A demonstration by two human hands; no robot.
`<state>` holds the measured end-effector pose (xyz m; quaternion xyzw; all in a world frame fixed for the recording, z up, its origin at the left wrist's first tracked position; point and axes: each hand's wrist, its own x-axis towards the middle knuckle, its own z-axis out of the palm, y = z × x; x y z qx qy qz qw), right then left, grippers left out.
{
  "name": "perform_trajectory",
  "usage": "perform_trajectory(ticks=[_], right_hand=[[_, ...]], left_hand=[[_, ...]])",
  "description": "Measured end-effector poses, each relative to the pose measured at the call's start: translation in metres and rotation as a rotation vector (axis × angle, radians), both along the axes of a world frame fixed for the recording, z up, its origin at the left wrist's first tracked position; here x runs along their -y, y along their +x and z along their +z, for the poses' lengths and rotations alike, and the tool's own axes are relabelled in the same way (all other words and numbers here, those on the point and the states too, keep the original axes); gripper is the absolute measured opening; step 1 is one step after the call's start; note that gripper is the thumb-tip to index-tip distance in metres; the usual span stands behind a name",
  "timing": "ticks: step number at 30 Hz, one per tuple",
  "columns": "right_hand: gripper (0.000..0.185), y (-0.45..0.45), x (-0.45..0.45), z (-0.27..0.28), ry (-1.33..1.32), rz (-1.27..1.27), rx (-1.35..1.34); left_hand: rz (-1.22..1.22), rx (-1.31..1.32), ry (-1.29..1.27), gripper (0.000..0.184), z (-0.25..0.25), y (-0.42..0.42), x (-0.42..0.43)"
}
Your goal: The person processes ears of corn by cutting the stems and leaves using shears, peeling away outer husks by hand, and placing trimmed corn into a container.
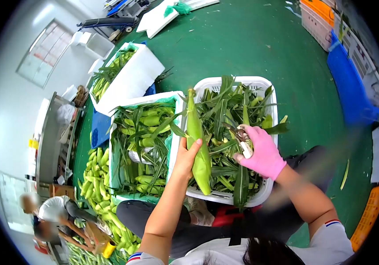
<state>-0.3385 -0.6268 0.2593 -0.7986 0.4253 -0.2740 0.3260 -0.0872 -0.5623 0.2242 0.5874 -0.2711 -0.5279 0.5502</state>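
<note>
My bare left hand [187,158] is wrapped round a green corn cob [197,145] in its husk, held upright between two containers. In a pink glove, my right hand [260,150] grips pruning shears [244,145] with white handles, a little to the right of the cob. Below both hands stands a white plastic basket [267,198] full of cut leaves and husk pieces. To its left is a white foam box [178,108] lined with green plastic, holding more corn and leaves.
Another foam box [143,73] with corn stands tilted at the upper left. A heap of corn [96,176] lies on the left floor, with people [59,210] beyond it. Crates [317,22] and a blue tub [348,84] line the right side.
</note>
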Motion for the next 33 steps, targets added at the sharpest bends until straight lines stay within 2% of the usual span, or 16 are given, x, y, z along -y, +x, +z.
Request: perform_trajectory(ticks=[4,5,7,8,10,13,14,15,17,19,23,25,26,27,30,33], right_hand=[[0.088,0.002,0.014,-0.022,0.507,0.206,0.140],[0.093,0.003,0.013,-0.022,0.533,0.225,0.213],[0.094,0.009,0.016,-0.036,0.206,0.278,0.109],[0.092,0.006,0.020,-0.035,0.259,0.345,0.074],[0.087,0.004,0.016,-0.018,0.321,0.444,0.094],[0.049,0.010,0.006,-0.008,0.651,0.440,0.108],[0.029,0.013,-0.002,-0.009,0.971,0.381,0.294],[0.023,0.013,-0.005,-0.009,1.048,0.394,0.373],[0.024,0.008,-0.001,0.001,1.175,0.495,0.342],[0.044,0.004,0.000,-0.009,1.328,0.678,0.408],[0.057,0.010,-0.008,-0.015,1.235,0.897,0.437],[0.054,0.013,-0.010,-0.018,0.970,0.919,0.396],[0.042,0.012,-0.012,-0.015,1.035,0.853,0.430],[0.028,0.012,-0.011,-0.008,0.958,0.747,0.332],[0.015,0.010,-0.015,0.008,1.039,0.280,0.573],[0.024,-0.002,-0.010,0.004,1.154,0.374,0.726]], left_hand=[[-0.228,0.322,-0.076,0.072,0.013,-0.003,-0.015],[-0.335,0.342,-0.034,0.074,0.018,-0.001,-0.019],[-0.532,0.378,0.045,0.078,0.029,0.010,-0.025],[-0.578,0.107,0.174,0.072,0.035,0.019,-0.026],[-0.649,-0.071,0.290,0.066,0.044,0.034,-0.028],[-0.687,-0.205,0.326,0.065,0.050,0.052,-0.027],[-0.704,-0.207,0.307,0.067,0.048,0.060,-0.028],[-0.727,-0.207,0.291,0.069,0.047,0.068,-0.029],[-0.784,-0.249,0.247,0.073,0.048,0.084,-0.029],[-0.856,-0.306,0.260,0.077,0.052,0.094,-0.032],[-1.058,-0.422,0.406,0.081,0.052,0.092,-0.023],[-1.171,-0.519,0.468,0.081,0.045,0.078,-0.022],[-1.117,-0.536,0.468,0.086,0.046,0.072,-0.027],[-1.048,-0.551,0.439,0.087,0.050,0.066,-0.028],[-0.848,-0.505,0.321,0.088,0.054,0.061,-0.025],[-0.555,-0.180,0.069,0.089,0.037,0.061,-0.021]])
